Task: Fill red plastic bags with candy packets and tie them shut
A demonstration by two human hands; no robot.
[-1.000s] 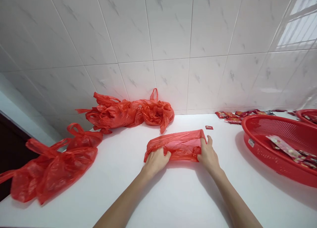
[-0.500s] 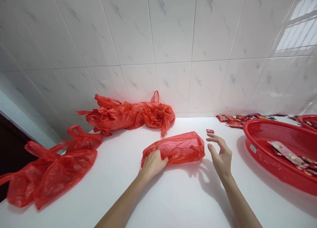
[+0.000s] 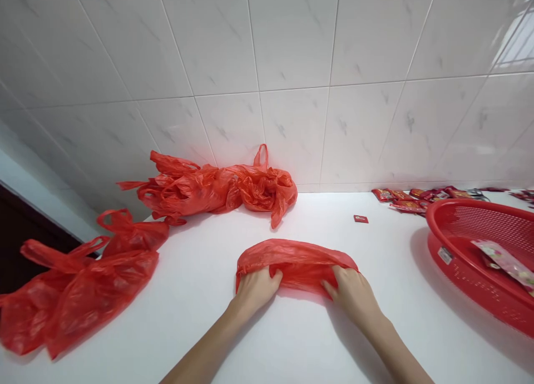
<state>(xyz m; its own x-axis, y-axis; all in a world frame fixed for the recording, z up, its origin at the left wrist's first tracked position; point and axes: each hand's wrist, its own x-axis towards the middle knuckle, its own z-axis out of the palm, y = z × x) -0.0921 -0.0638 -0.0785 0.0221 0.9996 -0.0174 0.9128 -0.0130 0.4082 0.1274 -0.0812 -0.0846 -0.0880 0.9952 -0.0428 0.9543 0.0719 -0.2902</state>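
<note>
A thin red plastic bag [image 3: 298, 253] lies across the middle of the white table, its mouth spread wide toward me. At its left end my left hand [image 3: 256, 288] is closed on the rim, with the fingers inside and the thumb outside. My right hand [image 3: 354, 292] grips the right end of the same rim, its fingertips tucked into the bag and hidden. Beyond the bag, slightly right, a small red packet [image 3: 361, 219] lies flat on the table.
Knotted red bags [image 3: 200, 189] rest against the tiled wall [image 3: 292, 133]. More filled red bags [image 3: 100, 284] stand at the left edge. On the right is a red plastic basket [image 3: 459, 267] holding a floral packet [image 3: 504, 261]. Several small red packets [image 3: 411, 206] lie behind it.
My right hand let go of the bag, lifted away with spread fingers, then took hold of its right end again. The bag's mouth has opened wider. The view has shifted slightly.
</note>
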